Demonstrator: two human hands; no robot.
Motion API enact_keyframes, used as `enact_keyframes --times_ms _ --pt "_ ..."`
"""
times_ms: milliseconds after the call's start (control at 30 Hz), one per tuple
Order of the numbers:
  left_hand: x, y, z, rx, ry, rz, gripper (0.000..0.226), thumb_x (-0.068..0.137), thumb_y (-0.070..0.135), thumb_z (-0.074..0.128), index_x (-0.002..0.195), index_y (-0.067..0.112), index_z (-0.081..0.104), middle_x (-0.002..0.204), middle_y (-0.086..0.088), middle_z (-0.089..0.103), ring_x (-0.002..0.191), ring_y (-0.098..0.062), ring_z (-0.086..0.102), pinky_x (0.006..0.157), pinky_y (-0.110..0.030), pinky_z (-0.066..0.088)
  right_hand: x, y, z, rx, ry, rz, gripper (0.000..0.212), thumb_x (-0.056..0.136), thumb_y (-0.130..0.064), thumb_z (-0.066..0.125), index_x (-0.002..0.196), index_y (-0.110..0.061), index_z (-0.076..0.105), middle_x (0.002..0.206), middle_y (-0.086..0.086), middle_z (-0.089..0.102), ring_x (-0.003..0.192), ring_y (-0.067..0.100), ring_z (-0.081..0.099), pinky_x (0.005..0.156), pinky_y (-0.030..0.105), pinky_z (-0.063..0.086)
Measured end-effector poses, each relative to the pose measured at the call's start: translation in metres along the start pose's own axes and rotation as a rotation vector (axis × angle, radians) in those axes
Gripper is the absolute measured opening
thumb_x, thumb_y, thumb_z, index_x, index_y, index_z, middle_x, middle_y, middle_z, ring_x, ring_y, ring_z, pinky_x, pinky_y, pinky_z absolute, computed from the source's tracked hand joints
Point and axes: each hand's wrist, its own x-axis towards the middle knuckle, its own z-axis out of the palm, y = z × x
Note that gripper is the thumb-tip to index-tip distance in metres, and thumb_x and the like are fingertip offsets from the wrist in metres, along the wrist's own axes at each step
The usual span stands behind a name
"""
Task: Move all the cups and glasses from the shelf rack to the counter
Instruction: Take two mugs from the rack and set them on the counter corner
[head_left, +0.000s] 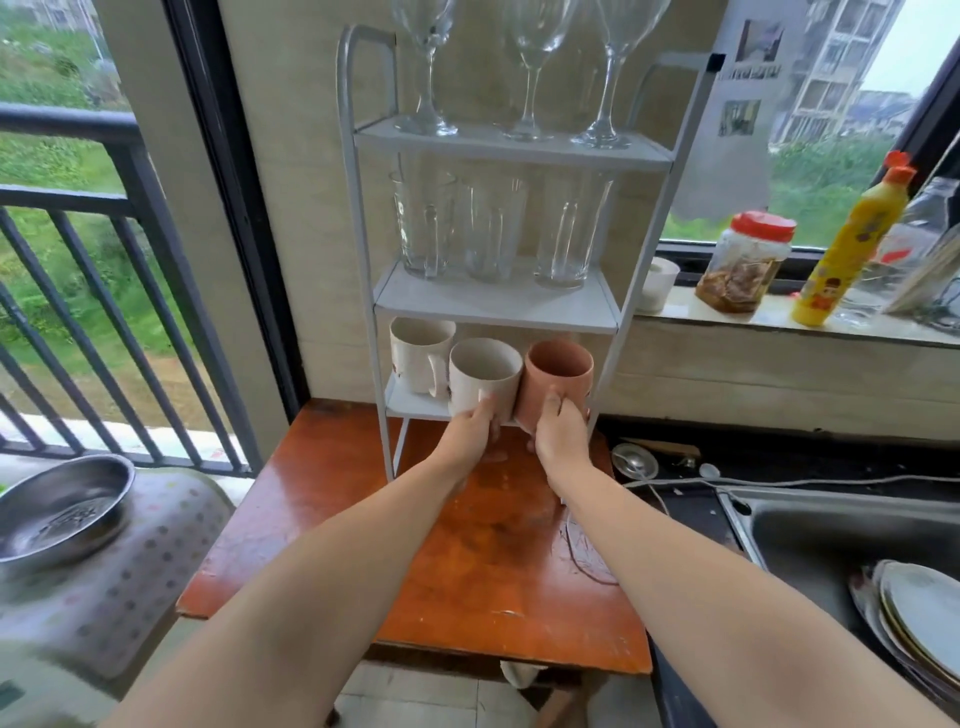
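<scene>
A white three-tier shelf rack (496, 306) stands at the back of an orange-brown wooden counter (467, 561). Three wine glasses (530, 67) stand on the top tier and three clear tumblers (491, 228) on the middle tier. On the bottom tier a white mug with a handle (418, 356) stands at the left. My left hand (470, 434) grips a cream cup (484, 376), and my right hand (558, 431) grips a terracotta-pink cup (556, 376). Both cups are tilted toward me at the front edge of the bottom tier.
A steel sink (831, 535) with stacked plates (914, 618) lies to the right. On the windowsill stand a red-lidded jar (743, 260) and a yellow bottle (847, 244). A metal bowl (57, 509) sits on a dotted surface to the left, by a balcony railing.
</scene>
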Motion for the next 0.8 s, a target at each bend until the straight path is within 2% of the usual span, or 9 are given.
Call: enact_keyframes --times_ms 67,167,233,333,433,533,667,733,800 --pt "-0.011 -0.004 -0.005 -0.008 -0.009 0.007 0.047 0.103 0.04 0.03 0.065 0.015 0.043 0.064 -0.001 0.041 0.063 -0.014 0.044 0.065 -0.026 0.048 -0.013 0.001 -0.002 -0.001 0.013 -0.006 0.056 0.101 -0.044 0.021 0.116 -0.005 0.057 0.109 0.021 0.063 0.102 0.037 0.06 0.095 0.051 0.05" --pt "-0.038 -0.009 -0.011 -0.012 -0.018 0.003 0.05 0.102 0.042 0.031 0.06 0.017 0.041 0.061 0.0 0.041 0.061 -0.014 0.041 0.076 -0.036 0.047 -0.04 0.004 -0.006 -0.036 0.053 -0.036 0.054 0.099 -0.047 0.019 0.103 -0.009 0.057 0.094 0.015 0.061 0.09 0.031 0.059 0.09 0.052 0.049" --pt "-0.057 -0.013 -0.013 0.011 -0.029 -0.004 0.05 0.101 0.042 0.032 0.058 0.018 0.04 0.06 0.0 0.04 0.06 -0.014 0.039 0.075 -0.036 0.043 -0.059 0.01 -0.011 -0.055 0.082 -0.037 0.051 0.099 -0.047 0.02 0.096 -0.011 0.056 0.088 0.011 0.057 0.085 0.027 0.055 0.084 0.047 0.049" --pt "-0.096 -0.022 -0.014 0.042 -0.064 -0.003 0.051 0.101 0.042 0.032 0.056 0.019 0.037 0.058 0.001 0.038 0.057 -0.014 0.036 0.07 -0.032 0.039 -0.102 0.017 -0.027 -0.017 0.109 0.013 0.047 0.101 -0.044 0.021 0.101 -0.012 0.055 0.088 0.009 0.056 0.084 0.024 0.053 0.079 0.037 0.044" --pt "-0.139 -0.028 -0.009 0.011 -0.14 -0.027 0.051 0.102 0.04 0.032 0.057 0.018 0.038 0.058 0.0 0.038 0.055 -0.014 0.038 0.065 -0.029 0.047 -0.142 0.033 -0.046 0.001 0.181 0.047 0.048 0.101 -0.043 0.023 0.101 -0.009 0.057 0.089 0.012 0.057 0.089 0.027 0.057 0.087 0.045 0.048" --pt "-0.179 -0.036 0.008 0.034 -0.237 -0.066 0.049 0.103 0.04 0.03 0.06 0.018 0.039 0.059 0.0 0.037 0.057 -0.013 0.038 0.068 -0.03 0.049 -0.185 0.048 -0.078 0.023 0.254 0.109 0.044 0.101 -0.04 0.024 0.098 -0.009 0.055 0.085 0.008 0.054 0.087 0.027 0.055 0.092 0.051 0.048" --pt "-0.213 -0.046 0.045 0.066 -0.32 -0.078 0.047 0.102 0.04 0.031 0.06 0.019 0.037 0.06 0.0 0.034 0.057 -0.013 0.037 0.061 -0.025 0.046 -0.228 0.065 -0.129 0.013 0.386 0.2 0.053 0.102 -0.036 0.024 0.116 0.003 0.056 0.111 0.025 0.062 0.106 0.038 0.059 0.097 0.049 0.047" --pt "-0.235 -0.051 0.079 0.076 -0.389 -0.088 0.047 0.102 0.04 0.034 0.06 0.019 0.038 0.06 -0.001 0.038 0.058 -0.014 0.038 0.06 -0.026 0.041 -0.254 0.078 -0.165 0.02 0.503 0.238 0.052 0.102 -0.036 0.025 0.112 0.004 0.057 0.113 0.026 0.062 0.108 0.04 0.058 0.097 0.05 0.046" --pt "-0.255 -0.055 0.111 0.075 -0.455 -0.098 0.042 0.101 0.037 0.036 0.065 0.017 0.046 0.065 -0.003 0.044 0.064 -0.016 0.045 0.054 -0.023 0.046 -0.277 0.092 -0.197 -0.006 0.588 0.258 0.049 0.101 -0.037 0.027 0.105 0.0 0.059 0.108 0.023 0.063 0.104 0.04 0.059 0.094 0.052 0.048"
